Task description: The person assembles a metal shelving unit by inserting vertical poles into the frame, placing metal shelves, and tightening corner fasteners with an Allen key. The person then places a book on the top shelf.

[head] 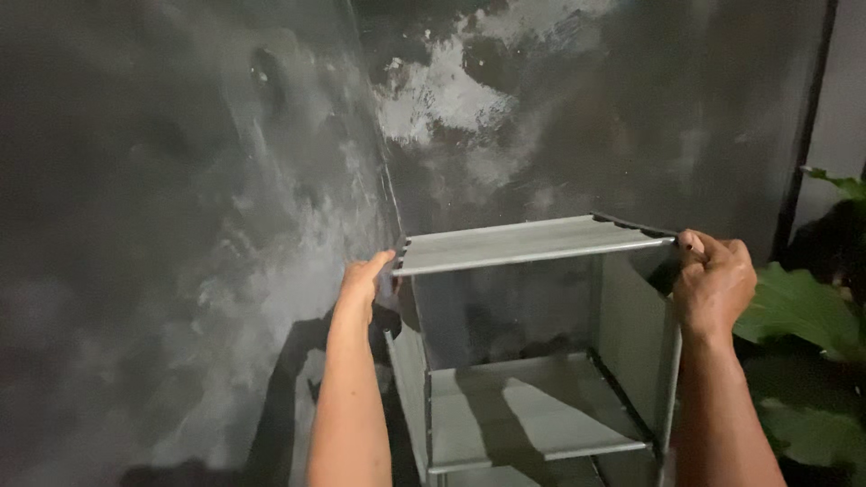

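Note:
A grey shelf unit [631, 316] stands against a dark, stained wall, with flat side panels and a lower shelf board [532, 410]. Its ribbed grey top board [532, 242] lies across the top. My left hand [363, 280] holds the top board's left end, fingers curled over the edge. My right hand [713, 280] grips the board's right end in a closed fist. Both forearms reach up from the bottom of the view.
The dark wall [180, 225] with pale smears forms a corner right behind the unit. Large green leaves [798, 311] of a plant crowd the right side, close to my right arm. A dark vertical strip [807, 117] runs down the wall at the right.

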